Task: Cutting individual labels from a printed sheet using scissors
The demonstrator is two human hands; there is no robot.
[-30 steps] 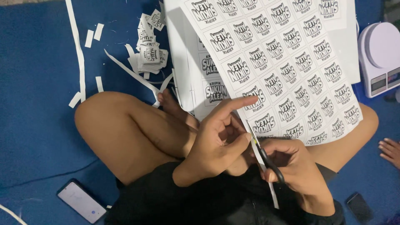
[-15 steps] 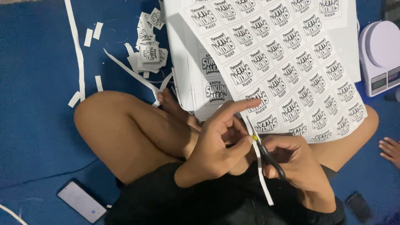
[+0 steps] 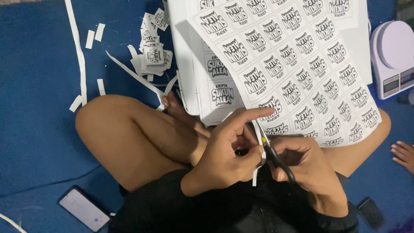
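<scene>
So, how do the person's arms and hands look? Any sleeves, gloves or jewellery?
Both hands are bare: the left hand and right hand show no gloves, and no rings or watch are visible. The forearms are uncovered. A dark sleeve ends at the right wrist; the left arm disappears into dark clothing.

Blue floor mat (image 3: 34,142) lying underneath: paper strips (image 3: 79,56) and cut labels (image 3: 153,54) at eleven o'clock, phone (image 3: 84,210) at seven, kitchen scale (image 3: 393,58) at two.

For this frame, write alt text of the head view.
A seated person's right hand works black-handled scissors along the edge of a printed label sheet, the left hand steadying it. Cut labels and paper strips lie on blue floor.
</scene>
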